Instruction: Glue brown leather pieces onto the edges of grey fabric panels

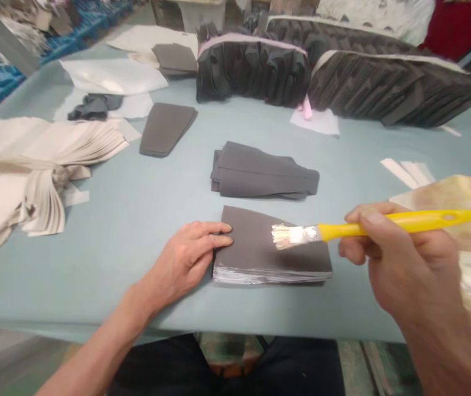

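A stack of dark grey cut pieces lies near the table's front edge, its near side streaked white. My left hand rests at the stack's left end, two fingers stretched onto the top piece and the others by the side. In my right hand is a paintbrush with a yellow handle, gripped between thumb and fingers. Its pale, white-coated bristles point left over the right part of the stack; whether they touch it I cannot tell. Just behind lies a looser pile of grey pieces.
Cream layered pieces spread over the left of the green-grey table. A small grey stack lies behind. Tied dark bundles stand along the back. At right are a stained yellowish container and pale strips.
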Demonstrator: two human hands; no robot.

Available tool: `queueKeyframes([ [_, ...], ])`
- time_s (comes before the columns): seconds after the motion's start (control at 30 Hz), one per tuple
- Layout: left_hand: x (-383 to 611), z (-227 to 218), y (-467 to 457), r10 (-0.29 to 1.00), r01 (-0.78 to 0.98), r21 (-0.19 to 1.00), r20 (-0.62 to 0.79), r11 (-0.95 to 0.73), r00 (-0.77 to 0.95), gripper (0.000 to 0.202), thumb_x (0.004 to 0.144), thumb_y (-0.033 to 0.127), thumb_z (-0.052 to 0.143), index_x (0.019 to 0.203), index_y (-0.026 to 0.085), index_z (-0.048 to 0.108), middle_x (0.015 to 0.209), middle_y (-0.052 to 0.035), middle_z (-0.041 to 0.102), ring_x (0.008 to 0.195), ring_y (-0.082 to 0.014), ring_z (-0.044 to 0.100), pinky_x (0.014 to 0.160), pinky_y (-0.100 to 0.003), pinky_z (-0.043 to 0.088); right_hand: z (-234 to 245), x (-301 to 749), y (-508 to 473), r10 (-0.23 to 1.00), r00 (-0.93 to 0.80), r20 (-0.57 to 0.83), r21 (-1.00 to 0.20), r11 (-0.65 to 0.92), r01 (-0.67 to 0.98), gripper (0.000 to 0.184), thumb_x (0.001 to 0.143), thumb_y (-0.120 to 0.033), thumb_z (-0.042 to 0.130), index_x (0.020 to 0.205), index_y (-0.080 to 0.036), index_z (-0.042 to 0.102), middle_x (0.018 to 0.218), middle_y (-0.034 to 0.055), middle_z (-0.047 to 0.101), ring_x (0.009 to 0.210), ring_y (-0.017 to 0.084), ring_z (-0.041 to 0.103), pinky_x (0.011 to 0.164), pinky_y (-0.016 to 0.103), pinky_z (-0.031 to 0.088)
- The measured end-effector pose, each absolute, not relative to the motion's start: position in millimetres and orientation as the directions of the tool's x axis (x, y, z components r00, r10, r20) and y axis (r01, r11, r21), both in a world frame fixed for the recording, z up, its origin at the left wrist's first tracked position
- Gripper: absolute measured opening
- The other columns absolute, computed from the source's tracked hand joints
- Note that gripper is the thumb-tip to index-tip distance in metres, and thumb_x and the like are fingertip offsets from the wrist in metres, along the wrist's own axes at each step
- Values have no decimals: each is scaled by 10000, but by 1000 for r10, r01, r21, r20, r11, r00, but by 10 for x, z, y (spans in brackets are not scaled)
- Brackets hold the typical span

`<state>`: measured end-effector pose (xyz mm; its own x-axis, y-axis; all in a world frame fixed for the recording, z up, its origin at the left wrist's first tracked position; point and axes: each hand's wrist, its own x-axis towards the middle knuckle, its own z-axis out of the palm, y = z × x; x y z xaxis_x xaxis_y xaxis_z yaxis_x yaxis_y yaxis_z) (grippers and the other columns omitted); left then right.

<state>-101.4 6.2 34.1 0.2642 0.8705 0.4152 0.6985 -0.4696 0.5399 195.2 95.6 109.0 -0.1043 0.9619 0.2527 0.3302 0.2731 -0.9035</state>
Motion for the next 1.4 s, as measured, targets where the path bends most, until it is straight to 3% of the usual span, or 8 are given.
queueKeyframes([
  [0.1, -1006, 349, 41, 867, 700, 534, 419, -474, 268, 333, 1040, 34, 467, 1217, 167, 717, 1345, -118, 766, 1102, -199, 744, 962, -382, 586, 1065, 1551, 1019, 960, -127, 250, -933, 274, 234, 301, 995, -466, 722, 825, -218, 716, 614, -17, 609, 551, 125, 576, 516, 245, 491],
  [0.33, -993, 358, 33, 869, 703, 530, 412, -474, 274, 323, 1048, 44, 452, 1208, 164, 705, 1347, -112, 764, 1055, -209, 732, 926, -392, 556, 968, 1174, 1247, 894, -356, 273, -928, 342, 146, 304, 1002, -496, 745, 936, -200, 739, 653, -22, 654, 554, 105, 563, 498, 230, 442],
  [0.53, -1002, 358, 27, 874, 705, 532, 394, -469, 285, 324, 1053, 50, 449, 1217, 169, 702, 1365, -104, 755, 1096, -223, 727, 932, -404, 552, 906, 1133, 1314, 816, -515, 263, -910, 388, 150, 173, 1048, -363, 702, 968, -215, 738, 720, -33, 681, 625, 89, 603, 582, 211, 468],
  [0.67, -994, 366, 36, 875, 709, 531, 395, -465, 278, 314, 1047, 48, 464, 1208, 165, 707, 1357, -107, 759, 1076, -213, 730, 930, -398, 554, 893, 1171, 1363, 781, -578, 236, -882, 422, 211, 180, 1037, -359, 710, 940, -210, 739, 706, -27, 686, 623, 101, 626, 588, 219, 482],
  [0.83, -990, 371, 49, 871, 714, 517, 401, -472, 285, 318, 1046, 38, 461, 1210, 166, 702, 1346, -108, 767, 1107, -209, 738, 949, -385, 557, 913, 1400, 1439, 782, -584, 219, -817, 474, 329, 230, 1053, -420, 690, 955, -219, 743, 695, -26, 696, 614, 104, 633, 600, 228, 482],
  [1.03, -1008, 369, 59, 865, 719, 503, 409, -479, 290, 328, 1031, 24, 480, 1231, 184, 685, 1348, -105, 763, 1129, -205, 745, 970, -381, 556, 997, 1718, 1458, 774, -585, 240, -744, 534, 402, 320, 1056, -471, 677, 850, -231, 724, 764, -4, 714, 670, 124, 659, 651, 256, 511],
  [1.4, -1047, 331, 72, 885, 711, 542, 384, -448, 264, 413, 998, 64, 536, 1280, 320, 695, 1361, -42, 762, 1120, -233, 769, 970, -418, 612, 1043, 2297, 1284, 805, -521, 282, -678, 552, 486, 128, 1041, -380, 705, 980, -281, 758, 778, -14, 725, 708, 159, 687, 656, 295, 534],
])
